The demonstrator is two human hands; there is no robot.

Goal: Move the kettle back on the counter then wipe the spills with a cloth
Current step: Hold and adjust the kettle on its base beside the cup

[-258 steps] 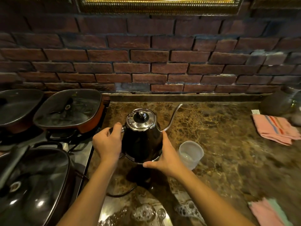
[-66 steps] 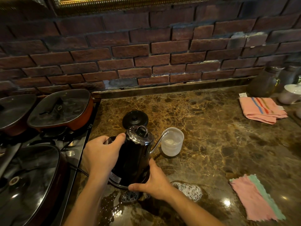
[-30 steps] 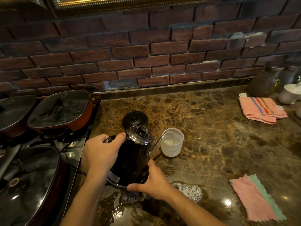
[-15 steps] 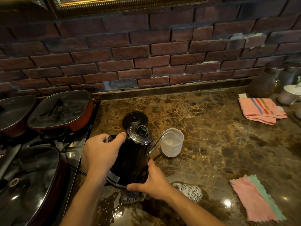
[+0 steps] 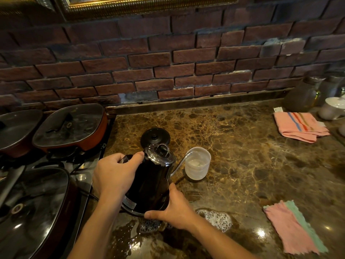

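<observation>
A black gooseneck kettle (image 5: 152, 181) with a chrome lid is tilted away from me over the marble counter (image 5: 242, 156). My left hand (image 5: 113, 174) grips its handle. My right hand (image 5: 173, 208) cups its lower rim. The thin spout reaches the rim of a translucent plastic cup (image 5: 197, 163). The round black kettle base (image 5: 155, 138) sits just behind the kettle. Foamy spilled liquid (image 5: 216, 219) lies near my right wrist, with a wet patch (image 5: 141, 238) along the front. A pink and green cloth (image 5: 295, 227) lies flat at the right front.
A folded pink striped towel (image 5: 300, 126) lies at the back right beside jars (image 5: 302, 98) and a white cup (image 5: 332, 108). On the stove at left stand lidded pans (image 5: 71, 124), one large pan (image 5: 33, 208) nearest me. A brick wall backs the counter.
Over the last second almost nothing has moved. Compared with 8.6 s ago, the kettle has come off its base, nearer to me, and is tilted with its spout at the cup.
</observation>
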